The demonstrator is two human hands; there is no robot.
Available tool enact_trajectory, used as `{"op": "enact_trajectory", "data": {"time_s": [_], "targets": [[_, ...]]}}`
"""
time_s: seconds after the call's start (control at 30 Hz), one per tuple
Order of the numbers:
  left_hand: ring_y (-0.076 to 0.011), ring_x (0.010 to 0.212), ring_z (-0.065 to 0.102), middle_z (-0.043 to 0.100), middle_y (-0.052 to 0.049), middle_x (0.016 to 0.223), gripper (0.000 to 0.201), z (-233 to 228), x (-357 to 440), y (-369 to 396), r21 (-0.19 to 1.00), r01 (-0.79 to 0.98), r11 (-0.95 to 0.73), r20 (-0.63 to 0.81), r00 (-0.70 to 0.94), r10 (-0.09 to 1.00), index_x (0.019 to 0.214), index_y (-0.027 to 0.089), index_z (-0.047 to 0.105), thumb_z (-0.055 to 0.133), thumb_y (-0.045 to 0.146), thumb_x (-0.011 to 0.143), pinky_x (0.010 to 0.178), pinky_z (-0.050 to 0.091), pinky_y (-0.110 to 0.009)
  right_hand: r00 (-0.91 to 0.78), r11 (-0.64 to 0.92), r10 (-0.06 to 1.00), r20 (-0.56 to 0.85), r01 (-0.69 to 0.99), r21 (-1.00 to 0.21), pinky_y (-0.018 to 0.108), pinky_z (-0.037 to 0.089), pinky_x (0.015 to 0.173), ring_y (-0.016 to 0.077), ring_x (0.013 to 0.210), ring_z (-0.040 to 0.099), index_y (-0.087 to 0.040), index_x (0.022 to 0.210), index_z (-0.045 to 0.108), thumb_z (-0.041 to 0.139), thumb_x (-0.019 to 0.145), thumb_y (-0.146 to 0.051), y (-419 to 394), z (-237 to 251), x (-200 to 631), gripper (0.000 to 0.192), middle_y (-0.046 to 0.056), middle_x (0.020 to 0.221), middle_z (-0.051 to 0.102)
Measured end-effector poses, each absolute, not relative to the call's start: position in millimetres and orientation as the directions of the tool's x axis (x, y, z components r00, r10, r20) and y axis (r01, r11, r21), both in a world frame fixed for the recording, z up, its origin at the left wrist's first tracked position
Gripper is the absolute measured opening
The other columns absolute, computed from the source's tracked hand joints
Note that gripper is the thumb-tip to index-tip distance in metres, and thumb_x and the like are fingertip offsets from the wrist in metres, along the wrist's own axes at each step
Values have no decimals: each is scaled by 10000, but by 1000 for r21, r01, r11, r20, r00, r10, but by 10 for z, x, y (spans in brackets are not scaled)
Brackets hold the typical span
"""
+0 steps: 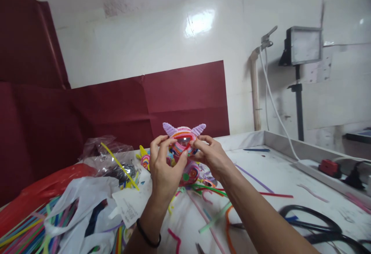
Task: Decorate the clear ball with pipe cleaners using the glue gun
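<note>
Between my hands is a colourful figure [182, 131] that looks coiled from pipe cleaners, with a pink striped round head and two lilac horn-like points. On its front sits a shiny dark piece with a red edge [184, 142]. My left hand [164, 165], a black band at its wrist, grips the left side with thumb and fingers. From the right, my right hand [211, 154] pinches near the red edge. Below the head is a pink coiled part with a green spot [186, 177]; whether it joins the head is hidden. More coiled pieces [145, 161] lie behind my left hand.
Black-handled scissors [314, 223] lie at the lower right. Loose coloured strips [214, 217] scatter over the white table [278, 173]. White plastic bags [95, 196] and a bundle of strips [29, 227] fill the left. A power strip [321, 173] runs along the right edge.
</note>
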State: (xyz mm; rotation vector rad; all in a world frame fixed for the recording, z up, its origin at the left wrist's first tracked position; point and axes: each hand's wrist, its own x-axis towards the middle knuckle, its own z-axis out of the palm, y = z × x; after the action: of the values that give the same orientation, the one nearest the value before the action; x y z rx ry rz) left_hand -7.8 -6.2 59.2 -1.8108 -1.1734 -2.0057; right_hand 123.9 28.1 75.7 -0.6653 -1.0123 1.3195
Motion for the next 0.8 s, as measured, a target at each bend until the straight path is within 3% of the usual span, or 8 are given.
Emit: {"op": "enact_trajectory", "data": {"time_s": [0.07,0.17,0.23,0.3,0.47,0.63,0.8], "targets": [[-233,1128,583,563,-74,1181,357,571,-79,-23,555,464,-690,831,-337,442,1071,240,616,768,283,751,990,498,-367,-48,167,976,213,-465,-870,290,584,572,101,427,539,-189,933,538,761,584,-201,271,767,1237,414,-101,482,580],[-212,1075,618,568,-89,1208,531,558,-72,15,775,119,-621,593,-477,649,1219,241,491,750,361,772,880,541,-332,-61,156,977,206,-458,-875,284,577,563,104,433,557,-184,958,532,744,597,-197,264,773,1231,419,-78,506,617],[-198,992,652,607,-92,1173,568,570,-59,11,848,-78,-524,444,-435,784,1277,234,452,722,379,800,806,560,-320,-66,152,977,203,-451,-879,285,576,562,110,452,577,-182,961,535,736,587,-192,267,768,1224,425,-65,537,640],[-184,909,673,651,-86,1119,537,592,-43,-9,869,-188,-458,383,-331,862,1266,215,477,717,358,807,760,573,-312,-71,161,974,215,-451,-878,286,578,564,117,474,592,-185,953,542,735,574,-189,269,759,1219,425,-67,548,638],[-165,860,693,678,-68,1137,573,626,-23,-46,870,-228,-437,365,-299,882,1217,212,536,805,272,715,738,580,-291,-89,160,971,220,-443,-882,295,586,574,110,459,567,-196,941,541,731,595,-185,258,756,1223,395,-98,510,586],[-182,851,707,717,-55,1067,424,642,-29,-61,873,-241,-424,364,-255,896,1065,199,621,802,314,699,700,571,-289,-111,131,977,184,-368,-920,286,591,561,115,520,592,-193,973,563,727,640,-146,217,787,1236,374,-51,640,659],[-175,822,704,727,-40,1012,365,635,-43,-55,881,-271,-388,316,-273,909,975,202,610,795,283,672,665,563,-274,-130,126,976,173,-306,-944,267,577,549,125,573,615,-182,995,584,773,642,-125,199,784,1248,404,-28,691,679]]}}
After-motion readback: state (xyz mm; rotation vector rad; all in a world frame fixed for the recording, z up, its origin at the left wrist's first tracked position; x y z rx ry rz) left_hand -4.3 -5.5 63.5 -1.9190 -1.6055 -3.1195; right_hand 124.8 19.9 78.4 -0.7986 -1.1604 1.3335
